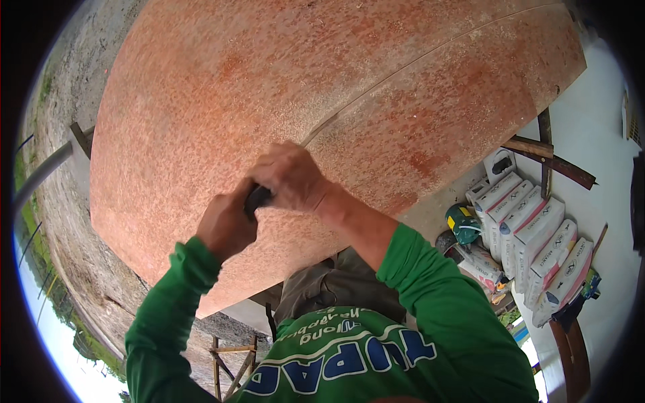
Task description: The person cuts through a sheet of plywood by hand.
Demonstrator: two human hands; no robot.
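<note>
My left hand (228, 225) and my right hand (292, 178) are closed together round the black handle (258, 199) of what looks like a handsaw, over a large reddish plywood sheet (201, 114). Motion blurs both hands a little. A thin dark strip, perhaps its blade, shows just beyond my right hand; the rest of the blade cannot be made out. From there a narrow cut (396, 72) runs in a long line to the sheet's far right edge. Pale sawdust is scattered over the sheet on both sides of the cut.
Wooden supports (544, 149) stick out past the sheet's right edge. Several white bags (517, 228) stand against a white wall, beside a green container (463, 225). Bare ground and grass lie to the left, with a grey pipe (46, 171). A small wooden frame (234, 359) stands at lower left.
</note>
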